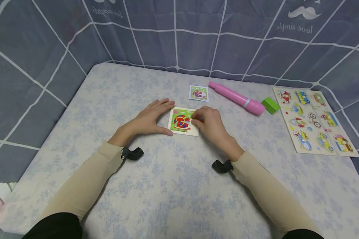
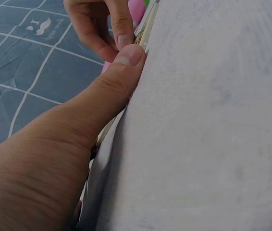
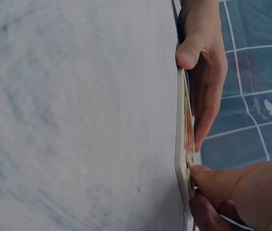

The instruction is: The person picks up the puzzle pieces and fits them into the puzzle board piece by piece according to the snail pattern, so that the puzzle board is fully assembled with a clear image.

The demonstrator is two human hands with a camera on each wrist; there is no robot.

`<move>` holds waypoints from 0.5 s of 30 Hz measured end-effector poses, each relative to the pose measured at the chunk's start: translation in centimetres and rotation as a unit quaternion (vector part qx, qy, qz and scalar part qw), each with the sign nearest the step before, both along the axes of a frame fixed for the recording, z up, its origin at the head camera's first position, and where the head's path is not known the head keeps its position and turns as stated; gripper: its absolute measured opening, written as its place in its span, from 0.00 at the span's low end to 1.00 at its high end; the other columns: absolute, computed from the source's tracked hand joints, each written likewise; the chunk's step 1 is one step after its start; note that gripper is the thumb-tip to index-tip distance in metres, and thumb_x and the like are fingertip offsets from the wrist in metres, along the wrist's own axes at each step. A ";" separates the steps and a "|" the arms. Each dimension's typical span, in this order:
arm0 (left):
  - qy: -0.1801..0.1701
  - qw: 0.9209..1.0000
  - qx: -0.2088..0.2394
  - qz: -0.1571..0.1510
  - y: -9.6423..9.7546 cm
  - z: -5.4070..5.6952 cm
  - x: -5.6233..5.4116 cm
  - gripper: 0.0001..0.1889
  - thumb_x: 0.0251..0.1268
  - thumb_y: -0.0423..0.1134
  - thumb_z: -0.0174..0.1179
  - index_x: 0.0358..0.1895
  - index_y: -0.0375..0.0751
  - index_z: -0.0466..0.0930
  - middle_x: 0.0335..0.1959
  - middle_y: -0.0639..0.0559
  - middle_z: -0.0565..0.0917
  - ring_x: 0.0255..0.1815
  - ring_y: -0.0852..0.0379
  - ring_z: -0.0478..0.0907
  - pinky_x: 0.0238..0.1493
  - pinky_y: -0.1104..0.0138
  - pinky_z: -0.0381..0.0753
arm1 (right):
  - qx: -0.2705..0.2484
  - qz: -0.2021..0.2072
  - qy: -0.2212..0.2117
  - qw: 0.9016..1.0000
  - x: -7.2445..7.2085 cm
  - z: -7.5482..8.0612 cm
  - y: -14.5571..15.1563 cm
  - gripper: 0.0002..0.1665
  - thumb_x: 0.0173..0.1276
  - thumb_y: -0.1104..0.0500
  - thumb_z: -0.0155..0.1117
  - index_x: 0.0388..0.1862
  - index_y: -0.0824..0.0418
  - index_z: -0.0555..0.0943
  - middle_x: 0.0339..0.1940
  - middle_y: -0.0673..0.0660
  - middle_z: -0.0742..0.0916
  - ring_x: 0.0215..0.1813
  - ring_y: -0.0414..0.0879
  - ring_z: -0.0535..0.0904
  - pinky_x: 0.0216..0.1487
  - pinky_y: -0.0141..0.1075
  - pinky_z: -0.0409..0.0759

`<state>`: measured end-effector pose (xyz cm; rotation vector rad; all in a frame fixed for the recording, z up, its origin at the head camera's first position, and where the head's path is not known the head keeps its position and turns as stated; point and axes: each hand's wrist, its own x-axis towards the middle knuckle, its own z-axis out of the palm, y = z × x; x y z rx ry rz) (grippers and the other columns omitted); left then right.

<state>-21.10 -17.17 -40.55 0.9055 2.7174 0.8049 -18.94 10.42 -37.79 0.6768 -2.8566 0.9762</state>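
Note:
A small square wooden puzzle board (image 1: 192,131) with a red, multicoloured snail picture on green lies flat between both hands. My left hand (image 1: 152,118) rests at its left side, thumb and fingers spread and fairly straight, the thumb at the near left corner. My right hand (image 1: 210,124) pinches a small thin puzzle piece (image 3: 191,185) between thumb and fingers at the board's right part. Most of that piece is hidden by the fingers. Just beyond the board lies a small picture card (image 1: 198,93) with a similar snail.
A pink cylindrical toy (image 1: 234,97) lies behind my right hand, its thick end near a green block (image 1: 270,105). Far right is a larger wooden puzzle board (image 1: 314,127) with vehicle and toy pictures. A grid-patterned curtain (image 1: 155,43) borders the table (image 1: 167,192).

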 end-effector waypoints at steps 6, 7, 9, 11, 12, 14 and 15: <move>-0.002 1.000 0.003 -0.005 0.0 0.0 0.0 0.60 0.52 0.64 0.79 0.85 0.45 0.58 0.87 0.50 0.57 0.89 0.50 0.43 0.90 0.53 0.35 | 0.015 0.027 0.010 0.999 0.1 0.1 0.0 0.07 0.68 0.64 0.76 0.43 0.66 0.92 0.43 0.61 0.90 0.44 0.52 0.88 0.46 0.42 0.90; -0.003 1.000 0.002 -0.004 0.0 0.0 0.0 0.60 0.52 0.64 0.79 0.85 0.45 0.58 0.87 0.50 0.57 0.89 0.50 0.43 0.90 0.54 0.35 | 0.019 0.032 0.011 0.999 0.0 0.1 -0.1 0.07 0.69 0.65 0.76 0.43 0.66 0.92 0.43 0.61 0.90 0.44 0.52 0.88 0.46 0.42 0.90; -0.002 1.000 -0.001 -0.001 -0.1 0.0 0.0 0.60 0.52 0.64 0.79 0.85 0.45 0.57 0.87 0.50 0.57 0.89 0.50 0.43 0.90 0.54 0.35 | 0.026 0.043 0.013 0.999 -0.2 0.2 -0.1 0.06 0.69 0.65 0.75 0.43 0.66 0.92 0.44 0.60 0.90 0.45 0.51 0.88 0.47 0.42 0.90; 0.001 1.000 -0.001 0.000 -0.1 0.0 0.0 0.60 0.52 0.64 0.79 0.85 0.45 0.57 0.87 0.51 0.57 0.89 0.51 0.43 0.90 0.54 0.35 | 0.035 0.050 0.017 0.998 -0.4 0.2 -0.3 0.05 0.70 0.65 0.75 0.42 0.65 0.92 0.44 0.60 0.90 0.45 0.51 0.88 0.47 0.42 0.89; 0.003 1.000 -0.001 0.001 -0.1 -0.1 0.0 0.60 0.52 0.64 0.79 0.85 0.45 0.57 0.87 0.51 0.57 0.89 0.51 0.43 0.90 0.55 0.35 | 0.039 0.053 0.019 0.998 -0.5 0.3 -0.4 0.05 0.70 0.65 0.75 0.42 0.65 0.93 0.44 0.60 0.91 0.45 0.51 0.88 0.47 0.42 0.89; 0.005 1.000 0.002 0.000 -0.1 0.0 0.0 0.60 0.52 0.63 0.79 0.85 0.44 0.57 0.87 0.51 0.57 0.89 0.51 0.43 0.90 0.55 0.35 | 0.047 0.053 0.021 0.997 -0.6 0.4 -0.4 0.05 0.70 0.65 0.74 0.41 0.65 0.93 0.44 0.60 0.91 0.45 0.51 0.88 0.46 0.41 0.89; 0.004 1.000 0.003 -0.001 -0.1 -0.1 0.0 0.60 0.52 0.63 0.79 0.85 0.44 0.57 0.87 0.50 0.57 0.89 0.51 0.43 0.90 0.55 0.35 | 0.051 0.051 0.021 0.997 -0.5 0.4 -0.4 0.05 0.70 0.65 0.75 0.41 0.64 0.93 0.44 0.59 0.91 0.45 0.50 0.88 0.46 0.41 0.89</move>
